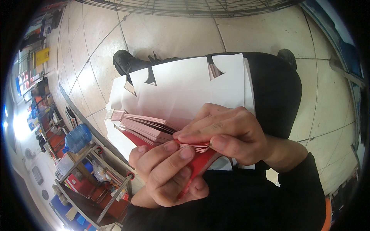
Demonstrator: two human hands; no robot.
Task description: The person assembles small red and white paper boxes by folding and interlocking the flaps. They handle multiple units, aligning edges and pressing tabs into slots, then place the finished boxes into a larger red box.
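A thick stack of die-cut card pieces (148, 131), pinkish-white at the edges and red on the face, lies slanting in front of me. My left hand (163, 173) is closed round its near end, thumb and fingertips pressing the card edges. Across from it my right hand (231, 133) pinches the near corner of a small bunch of these pieces between thumb and fingers. A red face of card (201, 166) shows below the two hands. Under the stack, white card sheets (177, 82) with notched cut-outs rest across my lap. The fingers hide the gripped edges in part.
Beyond my lap spreads a tiled floor (173, 34), with a black wire rack (200, 7) along the far edge. A shelf cart (92, 184) with bins stands at the left, near a blue water jug (78, 138). Blue-framed panels (339, 42) line the right side.
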